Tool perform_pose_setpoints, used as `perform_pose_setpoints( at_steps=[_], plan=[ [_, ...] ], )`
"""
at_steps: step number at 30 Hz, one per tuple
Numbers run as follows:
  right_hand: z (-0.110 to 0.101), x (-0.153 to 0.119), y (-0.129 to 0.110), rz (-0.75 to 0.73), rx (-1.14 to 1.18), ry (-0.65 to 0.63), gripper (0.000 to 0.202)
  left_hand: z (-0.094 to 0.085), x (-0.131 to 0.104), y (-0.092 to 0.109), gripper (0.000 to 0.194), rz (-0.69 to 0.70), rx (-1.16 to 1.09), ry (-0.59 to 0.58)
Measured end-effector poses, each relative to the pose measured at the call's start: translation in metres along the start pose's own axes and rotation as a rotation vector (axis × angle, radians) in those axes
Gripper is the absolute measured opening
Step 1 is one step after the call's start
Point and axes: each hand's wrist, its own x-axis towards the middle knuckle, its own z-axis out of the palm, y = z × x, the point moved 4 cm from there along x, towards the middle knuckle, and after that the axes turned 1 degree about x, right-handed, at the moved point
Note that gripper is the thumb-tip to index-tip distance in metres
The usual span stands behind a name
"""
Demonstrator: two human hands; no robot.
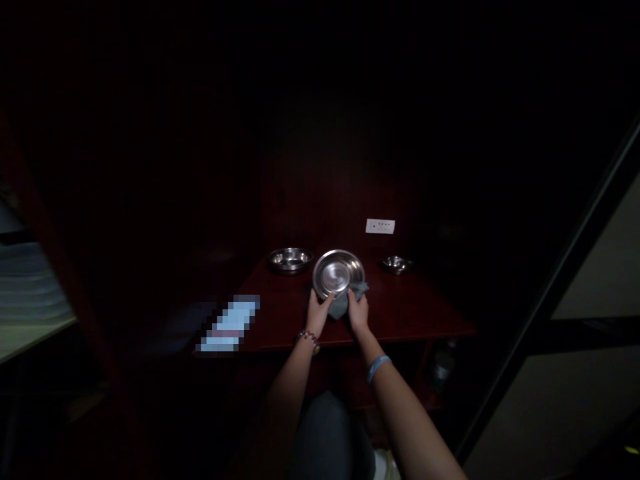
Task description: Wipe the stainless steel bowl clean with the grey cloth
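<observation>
A shiny round metal bowl (336,272) is held up, tilted with its inside towards me, over the dark red tabletop (400,313). My left hand (318,313) grips its lower left rim, thumb on the rim. My right hand (358,311) holds a grey cloth (340,306) against the bowl's lower right rim. Most fingers of both hands are hidden beneath the bowl and cloth. On the tabletop, a wide metal bowl (291,261) stands behind to the left, and a smaller metal bowl (397,265) to the right.
A white socket panel (380,227) is on the back wall. At the tabletop's left side is a bright pixelated patch (230,325). Below, on the right, a clear bottle (443,367) stands in a dark compartment. A light-coloured stack (33,287) is at far left.
</observation>
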Motion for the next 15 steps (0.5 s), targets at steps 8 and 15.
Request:
perform_pose_setpoints(
  at_steps=[8, 15],
  plan=[
    [0.0002, 0.0005, 0.0002, 0.001, -0.001, -0.008, 0.033, 0.0007, 0.0005, -0.0008, 0.055, -0.021, 0.015, -0.017],
    [0.0011, -0.0019, -0.0039, 0.016, -0.013, -0.022, 0.033, -0.0016, 0.0006, -0.0002, 0.045, -0.027, 0.040, 0.000]
  ],
)
